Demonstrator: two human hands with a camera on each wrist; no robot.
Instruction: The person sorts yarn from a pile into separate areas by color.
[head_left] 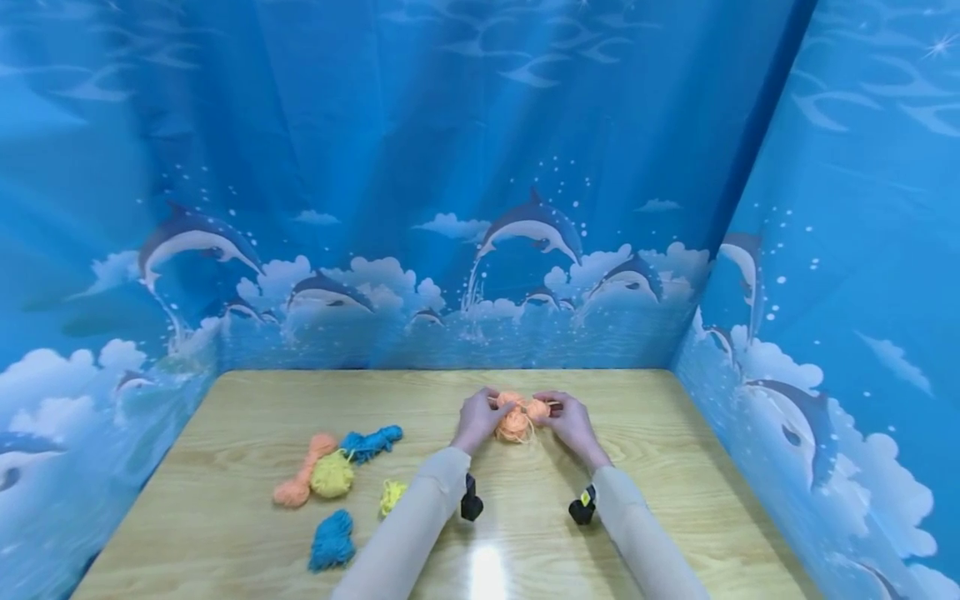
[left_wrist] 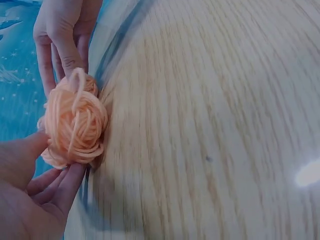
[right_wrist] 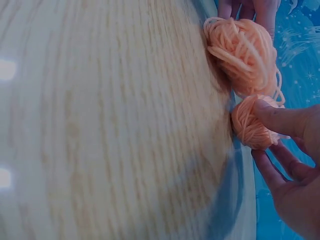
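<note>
Both forearms stretched forward over the wooden table; left hand and right hand pinching orange yarn balls between curled fingertips.

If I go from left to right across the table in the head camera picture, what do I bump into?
Orange yarn skein → yellow yarn ball → blue yarn skein → left hand → peach yarn → right hand.

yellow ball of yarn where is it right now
In the head view the round yellow yarn ball lies on the wooden table's left side, touching the peach skein, just below the blue skein.
</note>
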